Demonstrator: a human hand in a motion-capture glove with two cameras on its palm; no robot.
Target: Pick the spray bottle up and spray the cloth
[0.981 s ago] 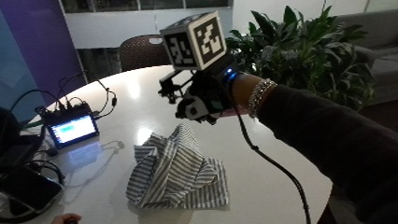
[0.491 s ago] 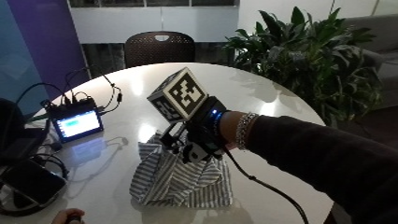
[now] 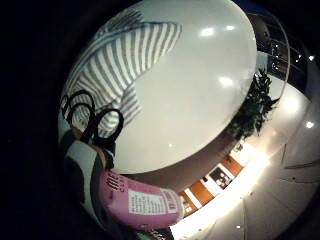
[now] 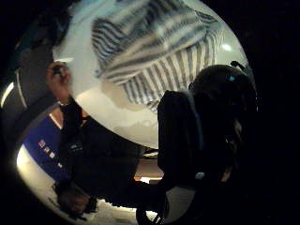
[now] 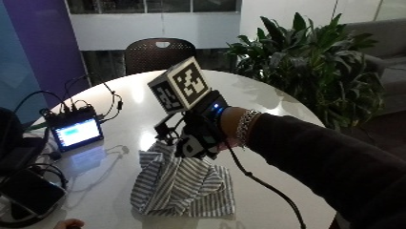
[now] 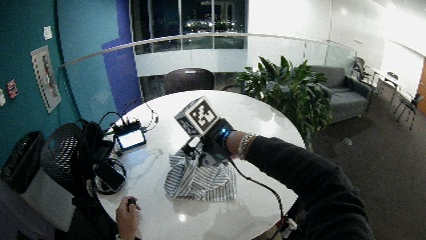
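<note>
I saw my gloved right grip (image 5: 198, 138) curled around the pink plastic spray bottle (image 3: 142, 202), held just above the crumpled grey-and-white striped cloth (image 5: 184, 188) lying on the round white bench (image 5: 266, 107).

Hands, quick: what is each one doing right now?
Right hand: gripping the pink spray bottle over the striped cloth.
Bare hand: at the table edge, pinching a small dark object.

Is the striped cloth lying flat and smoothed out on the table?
No: in the outside view the striped cloth sits crumpled and bunched into folds on the white table, below the gloved right hand.
</note>
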